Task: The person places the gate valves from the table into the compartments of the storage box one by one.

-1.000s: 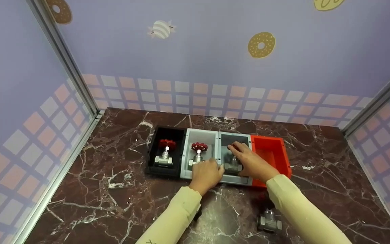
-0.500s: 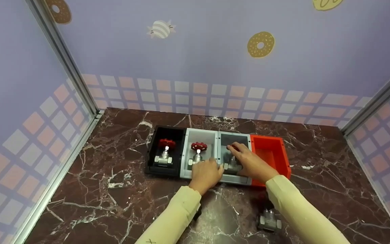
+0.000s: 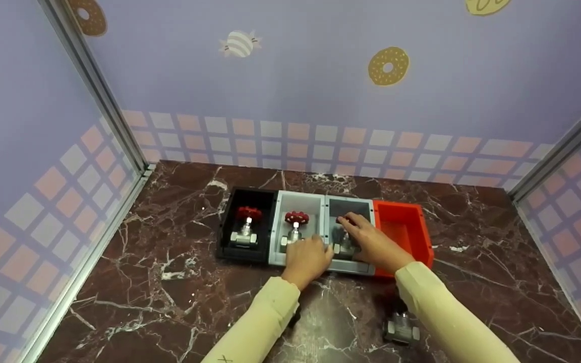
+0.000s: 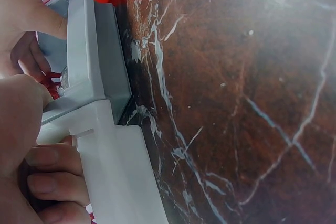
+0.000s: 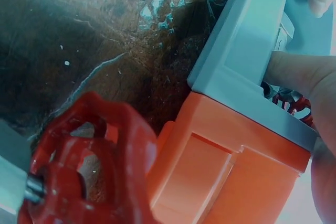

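A row of joined bins holds metal valves with red handwheels. My left hand reaches over the front of the white bin; in the left wrist view its fingers curl inside that bin and the thumb lies over its wall with the grey bin. The white bin's valve is partly covered. In the grey bin, my right hand grips a valve, fingertips over the handwheel, which the head view hides. The right wrist view shows the thumb inside, with the red handwheel below.
The black bin at left holds another valve. A red-orange bin ends the row at right. Another valve lies on the marble-patterned table beside the right forearm. Patterned panels enclose the table at back and sides.
The right fingertips have shifted slightly over the grey bin's valve, and its red handwheel is now covered in the head view. My left hand stays where it was.
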`<state>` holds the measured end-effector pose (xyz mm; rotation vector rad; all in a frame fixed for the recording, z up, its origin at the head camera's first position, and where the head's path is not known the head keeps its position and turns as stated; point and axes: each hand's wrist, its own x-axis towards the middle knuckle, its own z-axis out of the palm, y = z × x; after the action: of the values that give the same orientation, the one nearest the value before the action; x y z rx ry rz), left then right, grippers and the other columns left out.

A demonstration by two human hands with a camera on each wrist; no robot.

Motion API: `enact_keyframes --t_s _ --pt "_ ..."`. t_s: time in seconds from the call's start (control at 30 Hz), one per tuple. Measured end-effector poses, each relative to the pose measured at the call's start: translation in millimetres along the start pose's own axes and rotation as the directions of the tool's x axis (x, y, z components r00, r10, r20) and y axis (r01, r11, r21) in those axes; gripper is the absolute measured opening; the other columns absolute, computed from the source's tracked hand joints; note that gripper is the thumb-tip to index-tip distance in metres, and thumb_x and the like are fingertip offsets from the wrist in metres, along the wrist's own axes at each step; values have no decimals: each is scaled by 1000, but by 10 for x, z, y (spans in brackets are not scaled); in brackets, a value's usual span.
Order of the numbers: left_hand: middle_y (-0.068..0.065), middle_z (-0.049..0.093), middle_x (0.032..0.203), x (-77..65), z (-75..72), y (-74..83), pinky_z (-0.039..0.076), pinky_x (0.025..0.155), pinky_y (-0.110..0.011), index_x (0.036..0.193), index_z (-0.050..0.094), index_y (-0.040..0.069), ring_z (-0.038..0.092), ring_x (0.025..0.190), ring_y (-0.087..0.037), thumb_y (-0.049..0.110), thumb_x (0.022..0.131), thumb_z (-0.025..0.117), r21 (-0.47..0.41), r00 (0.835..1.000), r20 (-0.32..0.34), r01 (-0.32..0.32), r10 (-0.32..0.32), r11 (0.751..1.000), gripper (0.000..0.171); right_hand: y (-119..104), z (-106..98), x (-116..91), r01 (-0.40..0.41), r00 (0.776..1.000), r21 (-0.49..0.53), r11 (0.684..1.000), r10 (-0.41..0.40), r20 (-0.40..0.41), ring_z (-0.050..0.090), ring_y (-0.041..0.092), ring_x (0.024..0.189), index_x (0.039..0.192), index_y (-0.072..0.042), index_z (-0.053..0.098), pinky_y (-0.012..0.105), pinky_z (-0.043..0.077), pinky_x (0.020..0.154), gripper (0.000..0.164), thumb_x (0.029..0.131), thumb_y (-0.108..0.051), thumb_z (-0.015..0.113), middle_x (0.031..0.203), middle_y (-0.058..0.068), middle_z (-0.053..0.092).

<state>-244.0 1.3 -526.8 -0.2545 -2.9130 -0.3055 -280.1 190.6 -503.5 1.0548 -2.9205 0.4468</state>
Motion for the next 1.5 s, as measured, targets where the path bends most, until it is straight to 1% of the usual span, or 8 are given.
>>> enact_keyframes --t_s 0.23,0.33,0.47,0.63,0.87,1.03,1.27,1.5 --pt "-8 69 68 -10 1 11 45 48 -41 80 66 10 64 56 -28 46 91 55 13 999 -51 -7 7 1000 39 12 15 8 33 999 -14 999 -33 -20 44 41 133 147 -5 39 50 44 102 90 69 -3 84 146 25 41" --pt "-8 69 68 -11 3 14 45 48 -41 80 66 10 64 56 -28 45 90 56 7 998 -61 -7 7 1000 38 7 15 10 23 1000 -13 1000 -23 -16 43 41 134 147 -5 38 51 43 103 90 70 -3 84 147 25 40" --pt "-8 70 69 -8 0 14 45 49 -41 81 66 10 65 57 -28 45 90 56 -4 999 -46 1 -1 1000 38 -8 11 15 4 1000 -12 1000 -4 -5 43 41 135 148 -5 37 51 41 104 89 71 -3 83 148 24 39" --pt "-9 70 71 -8 -4 12 46 50 -42 83 67 9 65 59 -29 46 91 56 -15 1000 -26 10 -11 1000 39 -17 8 18 -8 1000 -17 1000 8 4 45 43 132 148 -4 37 52 41 104 89 71 -2 82 150 25 38" --pt "-9 70 70 -12 -13 13 46 49 -43 83 67 9 65 58 -29 45 90 57 -18 999 -35 8 -9 1000 39 -23 11 25 -14 1000 -24 1000 14 13 43 44 133 147 -2 37 54 38 105 85 74 -4 81 150 26 37" --pt "-9 70 71 -13 -18 14 47 50 -43 84 67 9 65 59 -29 46 91 56 -18 1000 -20 10 -11 1000 39 -28 13 32 -34 999 -10 999 34 15 43 44 133 147 -2 37 55 36 107 82 77 -7 79 149 26 38" --pt "-8 70 70 -5 -12 10 47 51 -43 84 66 10 66 60 -28 46 92 54 -14 1000 2 11 -11 1000 39 -20 28 39 4 1000 -39 999 -4 -7 48 45 128 144 1 40 55 39 104 80 74 -2 79 144 28 43" --pt "-8 69 70 -4 6 7 46 51 -42 84 66 10 65 60 -28 46 93 53 -10 1000 1 10 -10 1000 40 -19 29 36 3 1000 -49 999 -3 12 43 43 134 145 -2 40 54 37 107 79 77 -6 79 148 26 40"
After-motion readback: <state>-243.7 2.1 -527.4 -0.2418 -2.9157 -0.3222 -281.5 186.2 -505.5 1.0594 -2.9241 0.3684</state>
